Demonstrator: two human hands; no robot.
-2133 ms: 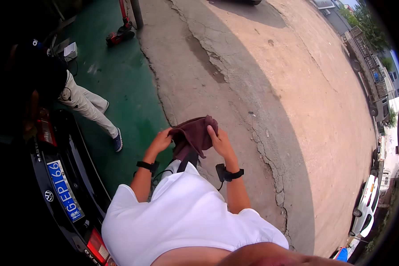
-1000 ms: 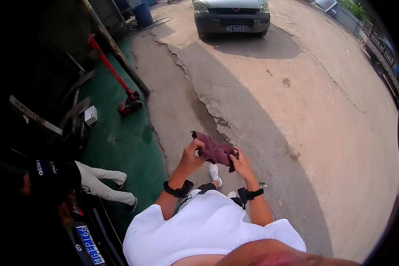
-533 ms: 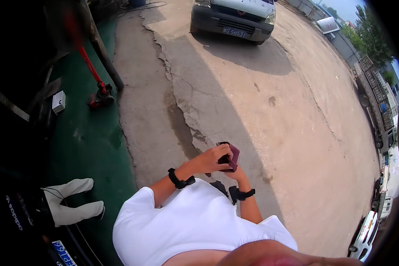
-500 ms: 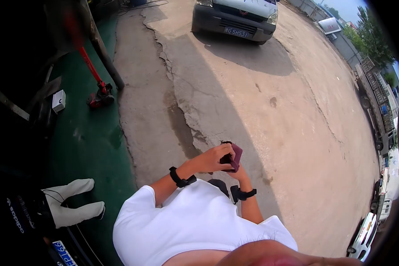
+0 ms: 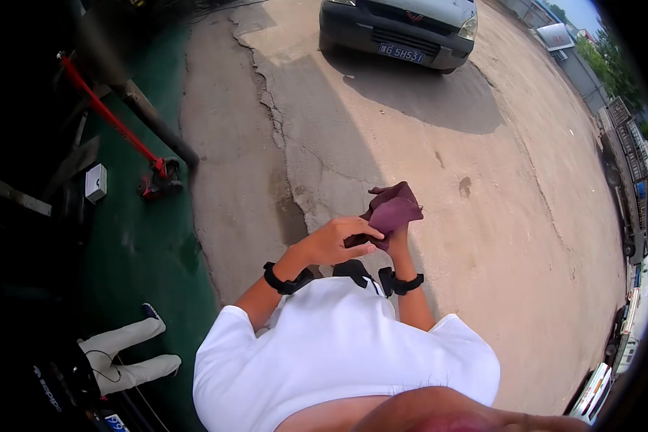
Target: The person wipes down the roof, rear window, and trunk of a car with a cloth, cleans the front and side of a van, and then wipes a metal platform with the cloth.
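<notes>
A crumpled purple cloth (image 5: 396, 210) is held out in front of my body, partly unfolded, with one corner sticking up to the left. My left hand (image 5: 336, 240) grips its lower left edge, where a dark fold shows between the thumb and the fingers. From below and behind, my right hand (image 5: 399, 243) supports the cloth, and its fingers are mostly covered by the fabric. Each wrist wears a black strap with a small box.
A van (image 5: 399, 32) is parked ahead on the concrete. To the left, a red floor jack (image 5: 160, 178) stands by a post (image 5: 158, 122) on a green floor, near a white box (image 5: 96, 183). A person's legs (image 5: 126, 353) are at lower left; trucks line the right side.
The purple cloth has gone from a compact fold to a more opened, crumpled shape. Both hands have moved forward, away from my body, and the right hand has shifted slightly right.
</notes>
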